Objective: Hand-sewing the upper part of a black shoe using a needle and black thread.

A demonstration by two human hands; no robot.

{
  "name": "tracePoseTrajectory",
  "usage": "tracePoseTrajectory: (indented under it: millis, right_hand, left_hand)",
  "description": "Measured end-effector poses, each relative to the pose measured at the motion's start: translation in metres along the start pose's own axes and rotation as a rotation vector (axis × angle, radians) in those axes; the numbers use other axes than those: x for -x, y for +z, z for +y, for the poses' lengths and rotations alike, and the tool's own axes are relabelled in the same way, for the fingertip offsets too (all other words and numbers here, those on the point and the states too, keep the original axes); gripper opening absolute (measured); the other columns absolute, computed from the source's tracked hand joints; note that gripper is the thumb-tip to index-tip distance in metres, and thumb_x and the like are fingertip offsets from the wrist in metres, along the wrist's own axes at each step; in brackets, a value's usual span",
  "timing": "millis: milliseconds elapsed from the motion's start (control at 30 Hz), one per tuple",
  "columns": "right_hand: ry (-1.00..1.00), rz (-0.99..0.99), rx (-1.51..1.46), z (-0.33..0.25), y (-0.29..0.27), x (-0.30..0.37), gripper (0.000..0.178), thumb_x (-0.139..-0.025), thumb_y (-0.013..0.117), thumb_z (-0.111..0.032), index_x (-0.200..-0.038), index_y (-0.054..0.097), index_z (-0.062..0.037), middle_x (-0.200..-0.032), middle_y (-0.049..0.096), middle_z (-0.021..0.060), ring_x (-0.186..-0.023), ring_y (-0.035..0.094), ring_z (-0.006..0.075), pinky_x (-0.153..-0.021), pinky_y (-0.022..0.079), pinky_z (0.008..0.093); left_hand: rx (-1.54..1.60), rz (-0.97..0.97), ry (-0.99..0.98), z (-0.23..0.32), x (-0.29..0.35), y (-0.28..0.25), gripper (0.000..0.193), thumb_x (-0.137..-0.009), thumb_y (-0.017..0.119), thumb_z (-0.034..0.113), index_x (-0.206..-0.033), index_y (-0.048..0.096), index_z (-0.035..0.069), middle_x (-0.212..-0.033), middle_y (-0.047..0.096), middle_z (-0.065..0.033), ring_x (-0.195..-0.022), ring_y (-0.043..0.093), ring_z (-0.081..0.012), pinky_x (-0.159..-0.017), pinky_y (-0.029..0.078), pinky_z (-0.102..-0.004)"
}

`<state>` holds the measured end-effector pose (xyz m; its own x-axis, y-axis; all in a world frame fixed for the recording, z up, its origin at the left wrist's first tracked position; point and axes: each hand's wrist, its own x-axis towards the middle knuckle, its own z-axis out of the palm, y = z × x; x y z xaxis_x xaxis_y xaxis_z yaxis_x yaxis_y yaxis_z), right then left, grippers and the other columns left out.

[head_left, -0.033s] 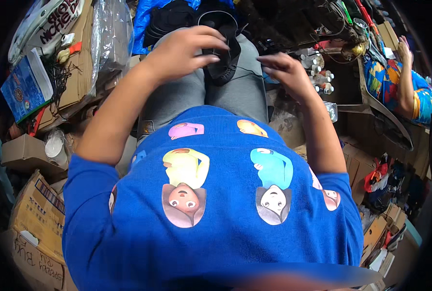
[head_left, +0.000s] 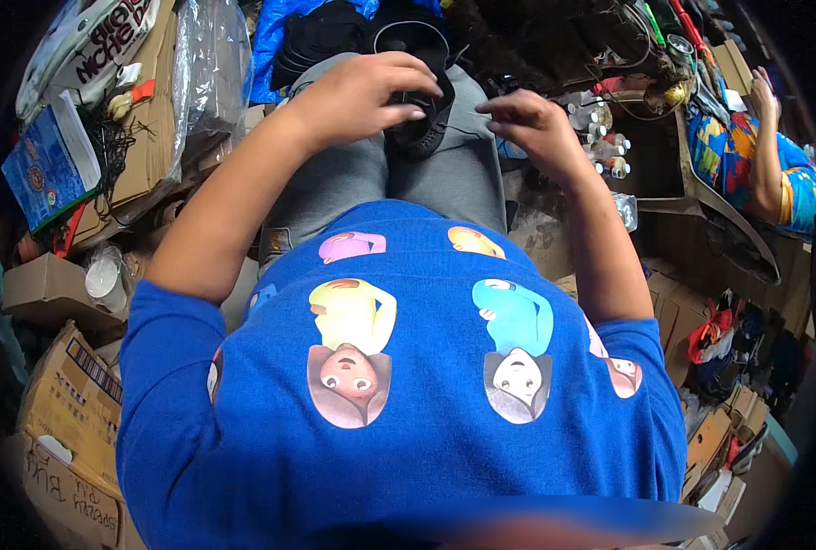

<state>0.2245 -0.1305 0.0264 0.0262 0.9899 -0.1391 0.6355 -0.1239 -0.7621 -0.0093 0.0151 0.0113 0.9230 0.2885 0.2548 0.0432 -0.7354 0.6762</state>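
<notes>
Across my grey-trousered lap (head_left: 330,188) lies a soft black piece (head_left: 417,137), shaped like a shoe upper with a rounded, stitched-looking end. My left hand (head_left: 357,96) reaches over it from the left, thumb and bent fingers closed about its edge; the fingertips partly cover it. To its right, apart from the piece, my right hand (head_left: 536,133) hovers over my thigh. Its thumb and forefinger are drawn together, and anything between them is too small to make out. A thin dark line runs from the piece toward that hand. Beyond the piece curves a thin pale rim (head_left: 412,25).
Black material (head_left: 321,46) lies beyond my knees on blue plastic. To the right stand several small white-capped bottles (head_left: 609,156) and a dark bin (head_left: 655,151). Another person's arm (head_left: 768,156) shows at the far right. Cardboard boxes (head_left: 69,394) and a blue book (head_left: 52,160) crowd the left.
My left hand has shifted slightly to the right over the black piece. My right hand has moved a little to the left and away from me.
</notes>
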Motion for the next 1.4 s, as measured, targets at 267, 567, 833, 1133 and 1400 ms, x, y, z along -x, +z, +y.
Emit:
tracePoseTrajectory:
  millis: [267, 567, 833, 1133, 1400]
  right_hand:
    - [-0.076, -0.057, -0.006, 0.009, 0.01, -0.024, 0.015, -0.073, 0.071, 0.0, -0.087, 0.07, -0.0049, -0.082, 0.059, 0.0014, -0.082, 0.058, 0.0105, -0.073, 0.047, 0.0242]
    - [-0.068, 0.026, -0.142, 0.01, 0.039, -0.005, 0.018, -0.072, 0.072, -0.001, -0.089, 0.071, -0.0073, -0.078, 0.06, 0.0012, -0.075, 0.059, 0.0099, -0.067, 0.047, 0.0244]
    - [-0.177, 0.121, 0.247, -0.008, 0.041, 0.012, 0.02, -0.073, 0.071, -0.006, -0.091, 0.071, -0.0146, -0.079, 0.059, 0.0067, -0.074, 0.062, 0.0229, -0.064, 0.05, 0.0309]
    - [-0.174, 0.116, 0.151, -0.001, 0.047, 0.007, 0.018, -0.072, 0.071, -0.007, -0.087, 0.071, -0.0148, -0.08, 0.06, 0.0075, -0.073, 0.062, 0.0273, -0.064, 0.051, 0.0339]
    - [-0.252, 0.111, 0.586, -0.032, 0.047, 0.015, 0.01, -0.077, 0.059, -0.007, -0.082, 0.066, -0.011, -0.08, 0.057, 0.0094, -0.077, 0.059, 0.0289, -0.07, 0.045, 0.0384]
  left_hand:
    - [0.058, -0.253, -0.116, -0.008, -0.026, 0.006, 0.016, -0.076, 0.071, 0.015, -0.09, 0.068, 0.007, -0.094, 0.055, -0.0048, -0.089, 0.058, -0.0223, -0.081, 0.046, -0.031]
    - [0.368, -0.403, -0.165, -0.023, -0.027, 0.012, 0.023, -0.079, 0.066, 0.01, -0.101, 0.069, 0.004, -0.082, 0.048, -0.0045, -0.082, 0.053, -0.0162, -0.076, 0.042, -0.0283]
    - [0.223, -0.529, -0.143, -0.016, -0.03, 0.013, 0.032, -0.081, 0.062, 0.008, -0.112, 0.067, 0.013, -0.083, 0.048, -0.0071, -0.082, 0.052, -0.0204, -0.077, 0.042, -0.03]
    - [0.25, -0.583, -0.168, -0.017, -0.03, 0.014, 0.038, -0.081, 0.055, 0.007, -0.118, 0.063, 0.012, -0.088, 0.048, -0.0092, -0.088, 0.052, -0.0219, -0.081, 0.041, -0.03]
    - [0.29, -0.596, -0.205, -0.023, -0.032, 0.017, 0.042, -0.078, 0.054, 0.007, -0.118, 0.064, 0.013, -0.095, 0.054, -0.0104, -0.094, 0.053, -0.0229, -0.087, 0.041, -0.0297]
